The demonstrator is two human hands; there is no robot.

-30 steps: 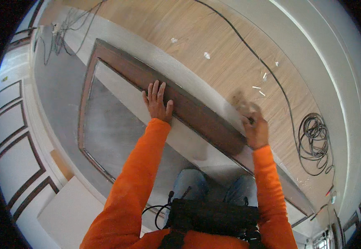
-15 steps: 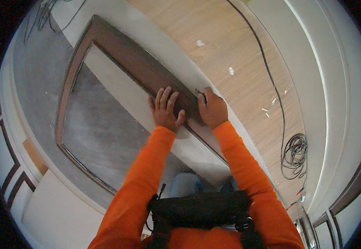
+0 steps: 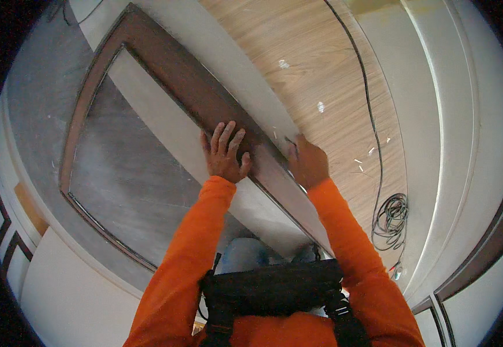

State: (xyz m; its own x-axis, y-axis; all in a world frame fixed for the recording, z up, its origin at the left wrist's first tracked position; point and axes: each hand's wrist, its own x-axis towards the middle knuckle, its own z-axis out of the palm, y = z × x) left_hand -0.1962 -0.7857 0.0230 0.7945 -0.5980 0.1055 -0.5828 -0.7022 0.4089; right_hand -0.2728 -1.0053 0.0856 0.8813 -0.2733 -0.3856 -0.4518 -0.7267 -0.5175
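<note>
A brown frame (image 3: 164, 63) with dark edges lies slanted in front of me, its long side running from the far left toward my body. My left hand (image 3: 226, 156) lies flat on this long side, fingers spread, with the thumb toward the right. My right hand (image 3: 308, 162) is closed just beyond the frame's outer edge. A small dark bit shows at its fingertips, but what it is cannot be made out. Part of the frame's near side is hidden behind my arms.
Below the frame are a grey surface (image 3: 130, 150) and a pale strip (image 3: 153, 104). Right of it lies a wood-grain floor (image 3: 298, 34) with white scraps (image 3: 321, 107), a long black cable (image 3: 362, 75) and a cable coil (image 3: 391, 217). White panels with brown trim stand at both sides.
My right hand has moved off the frame's long side to just past its outer edge, a little nearer to me. My left hand stays flat on the frame. The view has shifted slightly.
</note>
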